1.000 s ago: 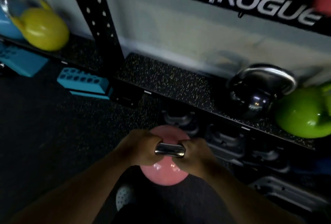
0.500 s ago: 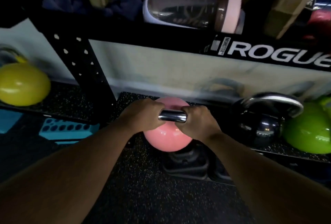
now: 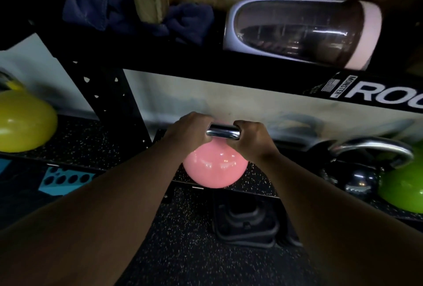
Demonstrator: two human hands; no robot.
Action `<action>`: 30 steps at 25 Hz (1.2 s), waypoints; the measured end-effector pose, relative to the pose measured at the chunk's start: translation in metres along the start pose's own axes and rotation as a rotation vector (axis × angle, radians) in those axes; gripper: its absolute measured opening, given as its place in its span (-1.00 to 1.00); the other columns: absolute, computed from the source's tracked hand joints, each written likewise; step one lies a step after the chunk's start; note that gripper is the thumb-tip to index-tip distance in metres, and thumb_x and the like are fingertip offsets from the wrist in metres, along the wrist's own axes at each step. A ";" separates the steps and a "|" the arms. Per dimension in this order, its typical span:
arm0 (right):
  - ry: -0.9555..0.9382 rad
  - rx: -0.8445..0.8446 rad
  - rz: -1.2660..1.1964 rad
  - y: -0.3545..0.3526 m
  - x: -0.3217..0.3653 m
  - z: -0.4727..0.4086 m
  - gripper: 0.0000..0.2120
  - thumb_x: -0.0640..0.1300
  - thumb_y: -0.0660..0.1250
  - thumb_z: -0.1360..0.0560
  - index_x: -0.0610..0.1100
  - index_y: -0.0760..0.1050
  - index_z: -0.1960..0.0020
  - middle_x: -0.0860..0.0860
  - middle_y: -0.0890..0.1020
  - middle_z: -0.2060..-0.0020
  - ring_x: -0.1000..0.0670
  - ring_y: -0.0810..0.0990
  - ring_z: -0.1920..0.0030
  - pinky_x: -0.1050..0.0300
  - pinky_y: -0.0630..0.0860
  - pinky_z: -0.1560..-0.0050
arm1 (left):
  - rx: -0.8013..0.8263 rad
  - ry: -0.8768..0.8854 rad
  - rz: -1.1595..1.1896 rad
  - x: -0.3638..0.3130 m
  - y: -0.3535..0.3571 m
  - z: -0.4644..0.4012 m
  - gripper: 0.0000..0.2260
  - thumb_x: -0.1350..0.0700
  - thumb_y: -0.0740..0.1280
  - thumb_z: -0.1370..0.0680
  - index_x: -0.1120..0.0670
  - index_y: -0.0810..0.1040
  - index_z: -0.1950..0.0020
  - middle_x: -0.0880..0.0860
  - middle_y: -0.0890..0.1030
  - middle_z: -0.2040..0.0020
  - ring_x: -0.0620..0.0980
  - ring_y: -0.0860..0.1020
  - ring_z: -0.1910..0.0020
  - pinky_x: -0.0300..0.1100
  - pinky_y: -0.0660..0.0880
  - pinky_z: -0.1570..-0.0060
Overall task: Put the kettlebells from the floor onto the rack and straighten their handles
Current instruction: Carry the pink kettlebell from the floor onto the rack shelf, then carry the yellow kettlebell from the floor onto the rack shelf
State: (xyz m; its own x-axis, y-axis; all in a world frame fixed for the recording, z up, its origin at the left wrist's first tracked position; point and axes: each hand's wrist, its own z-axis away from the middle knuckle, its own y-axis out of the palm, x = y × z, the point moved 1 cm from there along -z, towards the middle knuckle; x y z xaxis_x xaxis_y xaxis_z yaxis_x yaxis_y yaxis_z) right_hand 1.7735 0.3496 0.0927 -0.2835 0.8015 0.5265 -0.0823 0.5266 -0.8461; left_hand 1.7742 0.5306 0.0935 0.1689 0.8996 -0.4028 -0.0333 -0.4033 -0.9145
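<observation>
A pink kettlebell (image 3: 215, 168) with a chrome handle (image 3: 223, 132) is at the front edge of the rack's speckled lower shelf (image 3: 258, 182); I cannot tell whether it rests on the shelf. My left hand (image 3: 190, 131) grips the left end of the handle and my right hand (image 3: 250, 137) grips the right end. To its right on the same shelf stand a black kettlebell (image 3: 357, 178) with a chrome handle and a green kettlebell (image 3: 402, 189). A yellow kettlebell (image 3: 23, 121) sits on the shelf left of the black upright (image 3: 114, 93).
The rack's upper shelf beam (image 3: 251, 75) runs just above my hands, carrying a shaker bottle (image 3: 297, 31), a dark cloth (image 3: 109, 6) and wooden pieces. Below the shelf sit dark weights (image 3: 245, 219) on the speckled floor. A blue block (image 3: 64, 180) lies at left.
Both hands have lifted the pink kettlebell from low over the floor up and forward to the lower shelf's front edge. My head has come closer to the rack.
</observation>
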 end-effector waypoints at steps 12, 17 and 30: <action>0.098 0.077 0.050 0.004 -0.008 -0.048 -0.80 -0.19 0.36 -0.47 -0.16 0.53 -0.10 -0.17 0.65 0.12 -0.17 0.63 0.15 0.03 0.55 0.21 | -0.014 -0.130 -0.007 0.014 0.011 -0.053 -0.78 0.15 0.41 -0.43 0.13 0.57 -0.06 0.19 0.62 0.04 0.21 0.60 0.03 0.05 0.59 0.01; 0.133 0.116 0.070 0.002 -0.005 -0.051 -0.77 -0.14 0.34 -0.49 -0.15 0.47 -0.13 -0.20 0.64 0.09 -0.20 0.64 0.15 -0.07 0.62 0.17 | -0.032 -0.136 -0.027 0.018 0.013 -0.055 -0.77 0.15 0.41 -0.44 0.12 0.52 -0.08 0.17 0.60 0.04 0.19 0.59 0.03 0.06 0.58 0.03; -0.603 0.058 0.094 0.024 0.068 0.017 -0.66 -0.12 0.35 -0.40 -0.09 0.54 -0.17 -0.09 0.57 -0.09 -0.14 0.48 -0.17 -0.02 0.44 -0.17 | -0.063 -0.443 0.186 0.061 -0.001 0.122 -0.33 0.07 0.48 -0.38 -0.02 0.30 -0.44 0.09 0.48 -0.35 0.12 0.44 -0.31 0.18 0.37 -0.31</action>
State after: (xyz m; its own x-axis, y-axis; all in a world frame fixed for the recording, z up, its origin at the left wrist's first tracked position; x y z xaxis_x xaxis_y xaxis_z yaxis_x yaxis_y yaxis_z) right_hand 1.7362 0.4123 0.1069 -0.7816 0.5331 0.3240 -0.0782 0.4316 -0.8987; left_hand 1.6649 0.6066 0.0651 -0.2706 0.7905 -0.5494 0.0387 -0.5613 -0.8267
